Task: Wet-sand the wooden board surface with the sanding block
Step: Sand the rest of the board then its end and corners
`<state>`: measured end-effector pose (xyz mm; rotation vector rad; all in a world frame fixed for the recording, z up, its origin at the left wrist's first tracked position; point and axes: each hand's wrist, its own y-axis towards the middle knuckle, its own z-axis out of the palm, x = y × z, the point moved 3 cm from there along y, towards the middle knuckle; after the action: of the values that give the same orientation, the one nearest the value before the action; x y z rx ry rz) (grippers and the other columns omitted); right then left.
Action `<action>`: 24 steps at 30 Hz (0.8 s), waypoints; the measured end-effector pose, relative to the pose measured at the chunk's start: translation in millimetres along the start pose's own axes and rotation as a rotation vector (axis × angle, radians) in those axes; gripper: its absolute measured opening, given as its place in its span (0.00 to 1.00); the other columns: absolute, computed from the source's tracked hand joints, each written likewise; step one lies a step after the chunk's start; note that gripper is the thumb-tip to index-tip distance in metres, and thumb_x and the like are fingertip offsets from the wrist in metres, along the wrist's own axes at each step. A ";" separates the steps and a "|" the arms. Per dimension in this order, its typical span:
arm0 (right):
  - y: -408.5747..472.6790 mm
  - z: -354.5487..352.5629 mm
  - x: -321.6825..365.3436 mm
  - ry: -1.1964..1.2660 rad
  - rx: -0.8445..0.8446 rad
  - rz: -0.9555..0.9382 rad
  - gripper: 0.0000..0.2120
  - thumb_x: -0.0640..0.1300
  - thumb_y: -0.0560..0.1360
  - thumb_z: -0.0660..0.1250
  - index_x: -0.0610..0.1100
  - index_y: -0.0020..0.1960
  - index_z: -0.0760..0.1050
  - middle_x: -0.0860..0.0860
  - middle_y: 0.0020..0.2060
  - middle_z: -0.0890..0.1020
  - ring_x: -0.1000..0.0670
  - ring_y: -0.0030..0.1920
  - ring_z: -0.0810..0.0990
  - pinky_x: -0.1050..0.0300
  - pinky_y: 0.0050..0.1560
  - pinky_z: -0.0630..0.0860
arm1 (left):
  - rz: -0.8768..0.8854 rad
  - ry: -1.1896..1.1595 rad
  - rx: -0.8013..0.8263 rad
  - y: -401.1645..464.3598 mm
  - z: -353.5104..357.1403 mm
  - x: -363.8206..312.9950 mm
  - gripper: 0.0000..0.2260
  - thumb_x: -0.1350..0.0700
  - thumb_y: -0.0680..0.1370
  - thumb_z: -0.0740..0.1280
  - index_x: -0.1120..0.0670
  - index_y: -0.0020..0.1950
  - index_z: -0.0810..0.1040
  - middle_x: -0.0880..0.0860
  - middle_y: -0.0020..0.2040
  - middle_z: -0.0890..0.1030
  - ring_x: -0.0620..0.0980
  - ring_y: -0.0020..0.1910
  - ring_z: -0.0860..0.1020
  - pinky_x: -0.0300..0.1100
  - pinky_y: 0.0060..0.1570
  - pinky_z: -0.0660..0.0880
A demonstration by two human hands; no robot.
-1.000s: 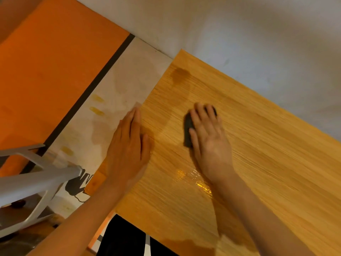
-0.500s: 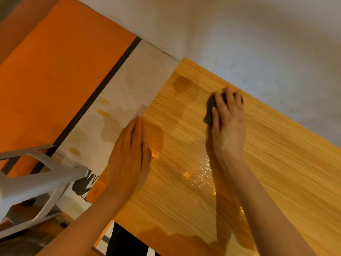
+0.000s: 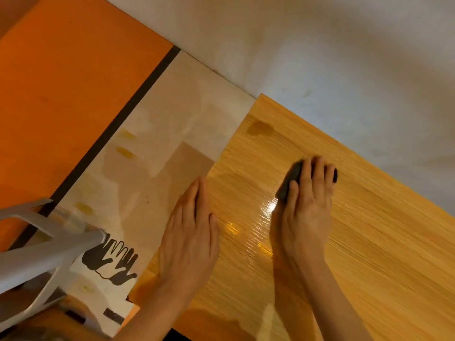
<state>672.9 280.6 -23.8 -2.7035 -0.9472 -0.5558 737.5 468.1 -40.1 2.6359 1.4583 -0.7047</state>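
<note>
The right hand [image 3: 304,212] pressed flat on the dark sanding block [image 3: 290,181], fingers draped over it, on the wet middle of the wooden board [image 3: 369,242]; the left hand [image 3: 189,239] lay open, palm down, steadying the board's left edge. Sanding well here probably meant even downward pressure, strokes along the grain, and staying within the glossy wet patch [image 3: 261,225].

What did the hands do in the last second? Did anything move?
The right hand slid the dark sanding block away along the wooden board, then drew it partway back, keeping it pressed under the fingers. The left hand stayed flat at the board's left edge, and the board's wet sheen is still there.
</note>
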 end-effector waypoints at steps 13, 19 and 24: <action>34.6 -9.3 -11.4 -0.039 -0.083 0.149 0.23 0.44 0.84 0.50 0.41 0.77 0.55 0.47 0.78 0.53 0.47 0.79 0.46 0.48 0.78 0.47 | 0.037 -0.183 0.101 22.4 -13.7 -6.3 0.28 0.46 0.84 0.48 0.58 0.82 0.53 0.57 0.81 0.61 0.55 0.78 0.64 0.45 0.71 0.61; 75.9 40.9 85.1 -0.099 -0.041 -0.087 0.23 0.48 0.84 0.48 0.44 0.77 0.56 0.46 0.78 0.55 0.45 0.78 0.47 0.46 0.78 0.50 | 0.046 -0.086 0.067 28.5 -7.8 -7.7 0.28 0.50 0.83 0.55 0.62 0.80 0.61 0.60 0.77 0.69 0.57 0.69 0.76 0.45 0.59 0.77; 82.2 26.9 55.2 -0.158 0.019 -0.253 0.22 0.47 0.84 0.48 0.44 0.77 0.57 0.46 0.77 0.56 0.45 0.78 0.49 0.46 0.78 0.48 | 0.058 -0.056 0.039 28.0 -5.3 -9.8 0.28 0.50 0.83 0.54 0.62 0.81 0.58 0.60 0.77 0.68 0.57 0.68 0.77 0.46 0.55 0.78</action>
<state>772.4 256.8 -31.7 -2.6598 -1.3404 -0.3778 757.7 446.2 -36.2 2.6520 1.3615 -0.8023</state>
